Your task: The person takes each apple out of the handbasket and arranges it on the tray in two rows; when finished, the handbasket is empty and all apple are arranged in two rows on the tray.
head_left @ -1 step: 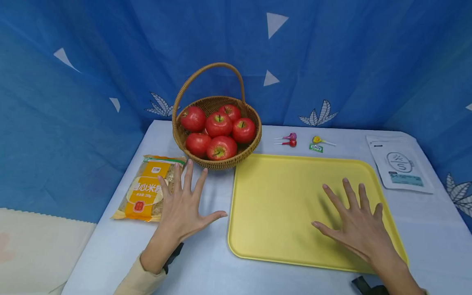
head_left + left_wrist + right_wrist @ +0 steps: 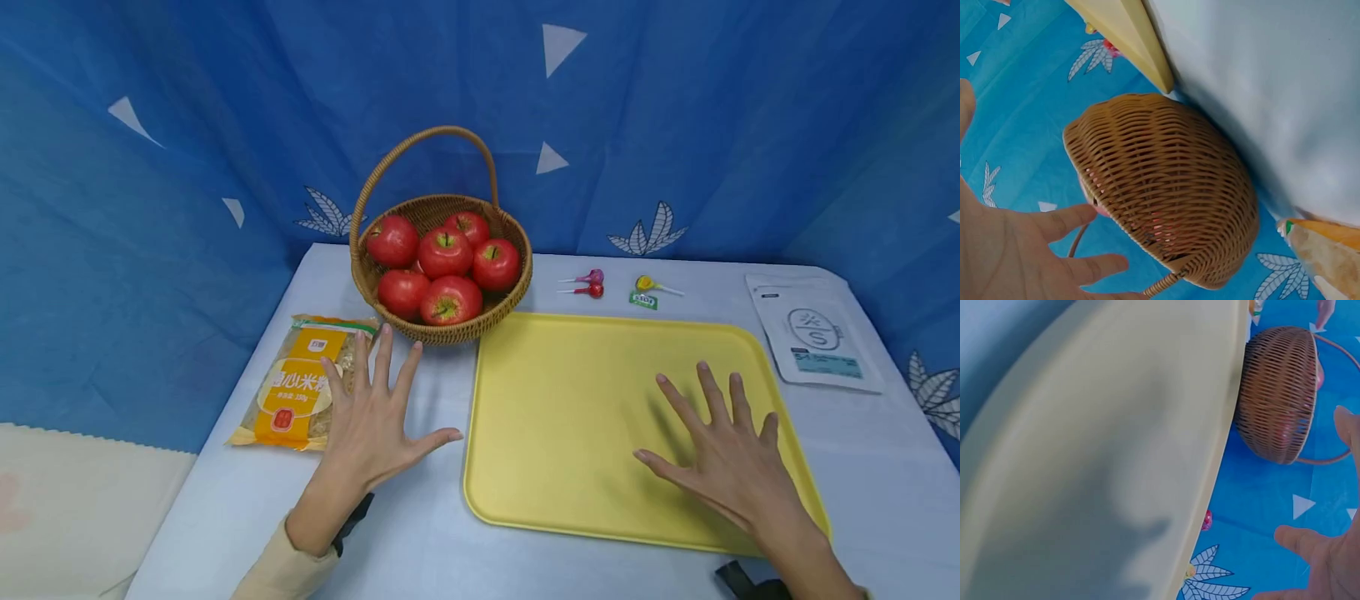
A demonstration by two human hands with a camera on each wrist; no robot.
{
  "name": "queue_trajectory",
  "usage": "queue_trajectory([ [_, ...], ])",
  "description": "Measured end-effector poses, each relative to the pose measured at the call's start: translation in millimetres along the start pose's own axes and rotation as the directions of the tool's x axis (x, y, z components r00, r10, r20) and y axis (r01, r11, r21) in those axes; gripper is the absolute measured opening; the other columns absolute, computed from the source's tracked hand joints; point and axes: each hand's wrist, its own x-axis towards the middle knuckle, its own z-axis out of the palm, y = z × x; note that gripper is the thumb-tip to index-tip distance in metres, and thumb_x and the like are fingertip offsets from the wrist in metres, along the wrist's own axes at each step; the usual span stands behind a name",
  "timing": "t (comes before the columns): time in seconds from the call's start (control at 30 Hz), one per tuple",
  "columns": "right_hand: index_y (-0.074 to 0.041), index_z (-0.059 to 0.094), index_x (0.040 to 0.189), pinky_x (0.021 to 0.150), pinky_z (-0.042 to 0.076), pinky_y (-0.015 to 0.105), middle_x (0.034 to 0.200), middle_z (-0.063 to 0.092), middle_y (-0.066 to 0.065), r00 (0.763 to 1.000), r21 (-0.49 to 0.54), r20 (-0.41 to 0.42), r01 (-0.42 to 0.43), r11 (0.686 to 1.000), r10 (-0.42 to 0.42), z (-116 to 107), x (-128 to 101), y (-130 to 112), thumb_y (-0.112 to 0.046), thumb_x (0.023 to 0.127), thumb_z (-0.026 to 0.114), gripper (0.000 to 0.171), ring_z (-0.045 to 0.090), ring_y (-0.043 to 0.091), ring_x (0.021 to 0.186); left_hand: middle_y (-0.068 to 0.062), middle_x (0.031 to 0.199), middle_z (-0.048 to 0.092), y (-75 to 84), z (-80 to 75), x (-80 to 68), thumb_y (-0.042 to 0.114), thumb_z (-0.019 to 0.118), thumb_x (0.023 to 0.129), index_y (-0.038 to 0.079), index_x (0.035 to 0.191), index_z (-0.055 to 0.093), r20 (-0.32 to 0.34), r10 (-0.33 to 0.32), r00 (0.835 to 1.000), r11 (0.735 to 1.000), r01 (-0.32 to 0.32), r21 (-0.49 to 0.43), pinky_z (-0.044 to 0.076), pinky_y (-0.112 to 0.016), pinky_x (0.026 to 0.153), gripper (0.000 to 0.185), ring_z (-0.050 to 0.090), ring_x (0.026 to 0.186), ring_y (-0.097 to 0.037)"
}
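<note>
My left hand (image 2: 371,429) is spread with straight fingers over the table, just right of an orange and clear bag of rice noodles (image 2: 288,387). Its fingertips point toward a wicker basket (image 2: 480,329) of red apples (image 2: 444,252), and nothing is in its grasp. Over the right part of a yellow tray (image 2: 555,433) hovers my right hand (image 2: 727,462), fingers fanned out and holding nothing. Its shadow falls on the tray in the right wrist view. In the left wrist view the basket's woven side (image 2: 1166,181) lies beyond the fingers.
Behind the tray lie a purple lollipop (image 2: 594,276), a red lollipop (image 2: 595,290), a yellow lollipop (image 2: 647,284) and a small green-wrapped candy (image 2: 642,301). A white pouch (image 2: 813,333) lies at the right. A blue patterned curtain (image 2: 675,100) hangs behind the table.
</note>
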Motion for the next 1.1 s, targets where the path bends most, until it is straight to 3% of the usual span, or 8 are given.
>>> queue_trajectory([
  [0.23,-0.036,0.016,0.157,0.088,0.019,0.090,0.161,0.013,0.025,1.000,0.012,0.013,0.015,1.000,-0.015,-0.8,1.3,-1.7,-0.079,0.073,0.061,0.105,0.014,0.060,0.140,-0.016,0.165,-0.001,0.3,-1.0,-2.3,0.084,0.061,0.066,0.019,0.157,0.023,0.009,-0.015,1.000,1.000,0.015,-0.017,0.006,-0.082,0.106,0.118,-0.002,0.149,-0.048],
  [0.4,-0.036,0.021,0.156,0.090,0.025,0.087,0.162,0.013,0.021,0.995,0.036,-0.021,0.096,0.995,-0.096,-14.8,20.8,-12.8,-0.077,0.072,0.064,0.102,0.020,0.057,0.141,-0.017,0.164,0.009,-1.4,-7.0,3.7,0.073,0.069,0.070,0.014,0.155,0.027,-0.048,-0.119,0.992,0.977,0.108,-0.187,0.016,-0.075,0.112,0.111,0.011,0.148,-0.046],
  [0.5,-0.033,0.027,0.155,0.094,0.031,0.082,0.162,0.017,0.019,0.975,0.062,-0.068,0.215,0.975,-0.210,-30.2,47.4,-27.9,-0.073,0.072,0.068,0.100,0.026,0.055,0.140,-0.019,0.161,0.017,-2.8,-10.9,15.8,0.061,0.077,0.072,0.009,0.153,0.028,-0.108,-0.212,0.971,0.920,0.161,-0.356,0.027,-0.068,0.112,0.108,0.019,0.147,-0.042],
  [0.57,-0.030,0.032,0.154,0.095,0.037,0.076,0.160,0.024,0.018,0.942,0.105,-0.119,0.327,0.939,-0.314,-40.9,70.7,-40.0,-0.066,0.073,0.073,0.097,0.033,0.052,0.138,-0.020,0.160,0.019,-4.8,-11.9,26.5,0.056,0.080,0.073,0.006,0.153,0.025,-0.131,-0.272,0.953,0.871,0.186,-0.455,0.032,-0.064,0.112,0.109,0.022,0.147,-0.039],
  [0.67,-0.029,0.034,0.153,0.093,0.047,0.066,0.157,0.029,0.016,0.880,0.202,-0.160,0.474,0.857,-0.448,-56.0,111.6,-59.2,-0.054,0.079,0.076,0.089,0.040,0.047,0.135,-0.019,0.158,0.020,-9.6,-10.1,43.9,0.052,0.079,0.076,0.005,0.154,0.018,-0.119,-0.355,0.927,0.796,0.233,-0.558,0.036,-0.059,0.112,0.110,0.027,0.143,-0.034],
  [0.77,-0.025,0.036,0.152,0.091,0.053,0.058,0.155,0.033,0.016,0.816,0.326,-0.170,0.575,0.750,-0.552,-66.4,156.6,-77.4,-0.040,0.085,0.076,0.079,0.045,0.041,0.133,-0.018,0.155,0.022,-14.7,-4.5,58.8,0.052,0.077,0.078,0.005,0.155,0.012,-0.076,-0.415,0.906,0.725,0.279,-0.629,0.042,-0.053,0.109,0.112,0.038,0.129,-0.031],
  [0.93,-0.016,0.042,0.147,0.100,0.050,0.052,0.148,0.040,0.014,0.754,0.472,-0.159,0.625,0.622,-0.637,-67.5,225.1,-107.8,-0.029,0.087,0.075,0.070,0.044,0.034,0.133,-0.017,0.156,0.017,-19.7,5.4,73.0,0.055,0.074,0.079,0.006,0.156,0.007,0.014,-0.475,0.880,0.623,0.348,-0.700,0.046,-0.049,0.107,0.113,0.044,0.125,-0.034],
  [1.1,-0.012,0.041,0.147,0.107,0.045,0.052,0.146,0.042,0.012,0.750,0.534,-0.081,0.588,0.607,-0.656,-58.5,276.4,-135.4,-0.029,0.085,0.077,0.074,0.039,0.031,0.136,-0.015,0.159,0.011,-25.3,11.5,77.1,0.046,0.076,0.081,0.009,0.156,0.007,0.055,-0.453,0.890,0.576,0.339,-0.744,0.041,-0.048,0.112,0.109,0.033,0.141,-0.032],
])
